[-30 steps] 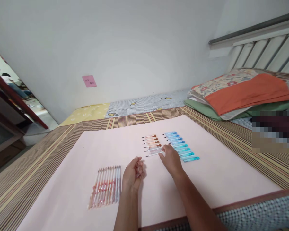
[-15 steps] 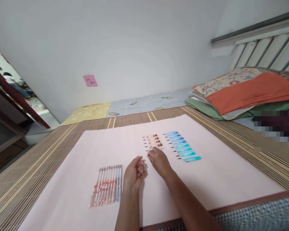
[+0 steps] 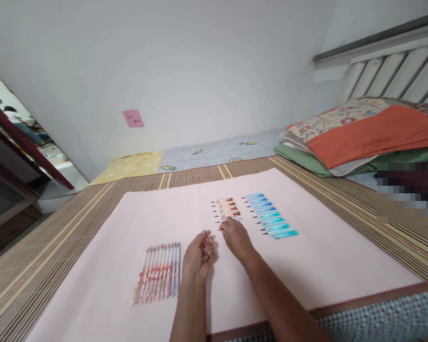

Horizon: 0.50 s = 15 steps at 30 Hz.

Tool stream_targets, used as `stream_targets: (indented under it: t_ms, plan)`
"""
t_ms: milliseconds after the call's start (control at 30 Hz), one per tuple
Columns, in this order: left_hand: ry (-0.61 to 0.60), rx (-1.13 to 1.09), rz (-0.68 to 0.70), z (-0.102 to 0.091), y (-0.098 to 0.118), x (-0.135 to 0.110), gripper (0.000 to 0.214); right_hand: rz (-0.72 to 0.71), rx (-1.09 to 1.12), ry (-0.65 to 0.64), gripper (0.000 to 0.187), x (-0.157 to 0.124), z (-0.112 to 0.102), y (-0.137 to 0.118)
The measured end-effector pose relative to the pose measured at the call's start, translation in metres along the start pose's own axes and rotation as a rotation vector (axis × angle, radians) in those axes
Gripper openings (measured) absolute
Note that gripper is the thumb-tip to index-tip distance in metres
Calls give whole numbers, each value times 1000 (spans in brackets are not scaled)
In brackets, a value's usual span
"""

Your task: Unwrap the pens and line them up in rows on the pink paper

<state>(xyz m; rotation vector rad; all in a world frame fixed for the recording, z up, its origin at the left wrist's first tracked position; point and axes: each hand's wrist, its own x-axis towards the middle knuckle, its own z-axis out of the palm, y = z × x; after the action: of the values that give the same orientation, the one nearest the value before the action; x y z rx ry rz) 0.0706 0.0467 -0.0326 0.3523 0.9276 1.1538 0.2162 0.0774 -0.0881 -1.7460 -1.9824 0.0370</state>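
A pale pink sheet (image 3: pixel 306 266) covers the striped mat. On it lie a short column of orange-brown pens (image 3: pixel 226 208), a longer column of blue pens (image 3: pixel 269 216) to its right, and a row of several clear pink-and-blue pens (image 3: pixel 159 279) at the near left. My right hand (image 3: pixel 235 237) lies palm down at the near end of the orange-brown column, fingers curled over the nearest pen there; its fingertips are hidden. My left hand (image 3: pixel 199 256) rests just left of it, fingers curled into a loose fist, with nothing visible in it.
Folded blankets and a pillow (image 3: pixel 360 135) are stacked at the far right against a slatted headboard (image 3: pixel 385 71). A pink note (image 3: pixel 133 118) is stuck on the white wall. A doorway and dark wooden furniture (image 3: pixel 7 180) stand at the left.
My right hand has drawn back left and nearer, from between the two pen columns to the near end of the orange-brown column. My left hand has stayed put.
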Motion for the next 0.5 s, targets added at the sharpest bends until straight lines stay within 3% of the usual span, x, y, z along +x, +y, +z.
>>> stream_targets:
  t_ms: [133,267,400,500]
  plan:
    - [1,-6,-4,-1,0,1,12,-3,126,65,17,-2,-8,1]
    - [-8,-45,-39,0,3,0,20,-10,455,161,17,-8,-36,-8]
    - [-22,-131,-63,-2,7,1,27,-92,704,-15,29,-16,-70,-29]
    - [-7,-159,-51,-4,8,3,29,-148,705,-104,35,-21,-82,-42]
